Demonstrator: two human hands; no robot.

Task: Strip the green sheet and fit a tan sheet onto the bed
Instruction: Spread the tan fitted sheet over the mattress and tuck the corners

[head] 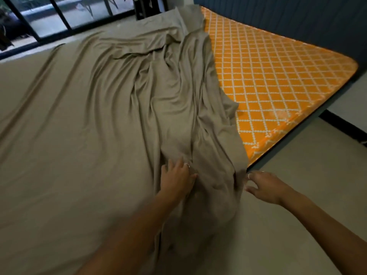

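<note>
the tan sheet point(83, 120) is spread over most of the bed, smooth on the left and gathered into long folds down the middle. its right edge runs diagonally, so that a wide wedge of the orange mattress point(278, 80), printed with a white diamond lattice, is left uncovered on the right side up to the far corner. the near end of the bunched folds is draped over the foot of the bed toward the pale floor point(297, 225).

the left hand point(176, 178) is laid on the bunched folds near the foot of the bed, with the fingers spread and fairly straight against the cloth; a ring is seen on one finger. the right hand point(264, 187) is held just beside the hanging edge of the sheet, fingers apart and relaxed, and nothing is gripped by it; whether the fingertips touch the cloth cannot be told.

a dark headboard point(288, 14) is seen behind the mattress, and glass doors with dark frames point(59, 18) at the far left.
</note>
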